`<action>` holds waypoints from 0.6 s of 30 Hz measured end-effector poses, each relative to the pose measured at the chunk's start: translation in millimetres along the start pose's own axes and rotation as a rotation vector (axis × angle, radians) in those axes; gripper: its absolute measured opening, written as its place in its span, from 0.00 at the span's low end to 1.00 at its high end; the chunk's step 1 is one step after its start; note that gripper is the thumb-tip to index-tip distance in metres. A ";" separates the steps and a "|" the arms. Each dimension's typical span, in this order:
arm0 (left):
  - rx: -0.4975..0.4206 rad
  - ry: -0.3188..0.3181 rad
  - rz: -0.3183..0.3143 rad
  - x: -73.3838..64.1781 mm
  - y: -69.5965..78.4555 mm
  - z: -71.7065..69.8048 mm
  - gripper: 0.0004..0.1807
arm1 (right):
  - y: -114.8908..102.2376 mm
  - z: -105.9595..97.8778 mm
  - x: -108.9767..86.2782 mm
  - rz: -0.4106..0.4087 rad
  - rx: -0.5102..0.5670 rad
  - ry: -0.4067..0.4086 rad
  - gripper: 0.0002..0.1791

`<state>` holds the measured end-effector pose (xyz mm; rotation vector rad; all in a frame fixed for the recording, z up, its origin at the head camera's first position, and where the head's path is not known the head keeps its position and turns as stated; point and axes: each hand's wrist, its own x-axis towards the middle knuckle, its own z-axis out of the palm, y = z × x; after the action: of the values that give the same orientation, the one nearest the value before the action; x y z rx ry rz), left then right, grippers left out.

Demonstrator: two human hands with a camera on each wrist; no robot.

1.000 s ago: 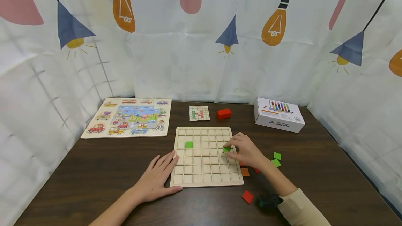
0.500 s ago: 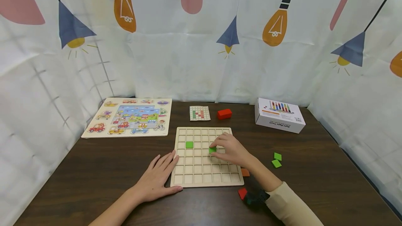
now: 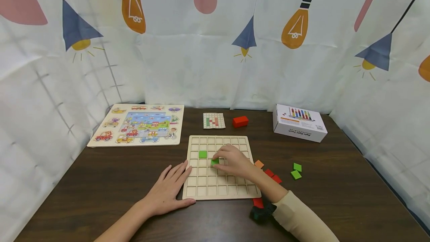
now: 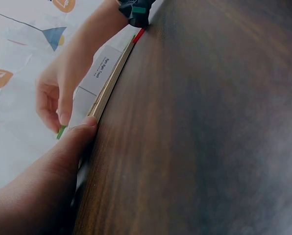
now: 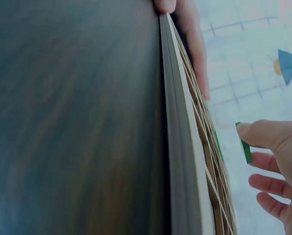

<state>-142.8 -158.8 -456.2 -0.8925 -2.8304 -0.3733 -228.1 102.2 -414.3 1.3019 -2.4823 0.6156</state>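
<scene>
A wooden grid board with square cells lies in the middle of the table. One green square tile sits in a cell at its upper left. My right hand pinches a second green tile between thumb and fingers, above the board; in the right wrist view it is clear of the surface. My left hand lies with fingers spread at the board's left edge, its thumb at the near corner.
Orange and red tiles lie right of the board, partly behind the right arm. Two green tiles lie farther right. Behind stand a pattern card, a red block, a white box and a vehicle puzzle.
My right hand has carried the green tile leftward across the board, from its right side toward the placed green tile. The left hand has stayed in place.
</scene>
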 end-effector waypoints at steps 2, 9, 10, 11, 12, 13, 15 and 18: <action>-0.004 0.001 0.001 0.0 -0.2 -0.1 0.51 | -2.4 3.8 2.4 0.013 0.008 -0.005 0.08; -0.008 -0.006 -0.001 0.5 -0.2 -0.7 0.51 | -9.1 19.1 10.1 0.064 0.003 -0.036 0.08; -0.008 -0.006 -0.002 0.5 -0.3 -0.6 0.51 | -9.9 21.2 11.0 0.068 0.000 -0.036 0.08; -0.008 -0.006 -0.003 0.5 -0.4 -0.4 0.51 | -10.7 23.2 11.9 0.072 0.001 -0.036 0.09; -0.010 -0.006 -0.002 0.4 -0.4 -0.4 0.51 | -11.6 25.0 12.7 0.076 0.002 -0.035 0.09; -0.011 -0.007 -0.002 0.3 -0.4 -0.2 0.51 | -12.6 26.6 13.3 0.083 0.002 -0.034 0.09; -0.011 -0.010 -0.003 0.0 -0.3 -0.1 0.51 | -14.3 29.7 14.4 0.094 0.004 -0.030 0.09; -0.008 -0.012 -0.005 -0.3 0.1 -0.3 0.51 | -16.2 33.6 16.1 0.104 -0.001 -0.021 0.09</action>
<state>-142.5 -159.0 -456.0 -0.8931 -2.8442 -0.3821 -225.1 66.1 -432.9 1.1907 -2.5806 0.6272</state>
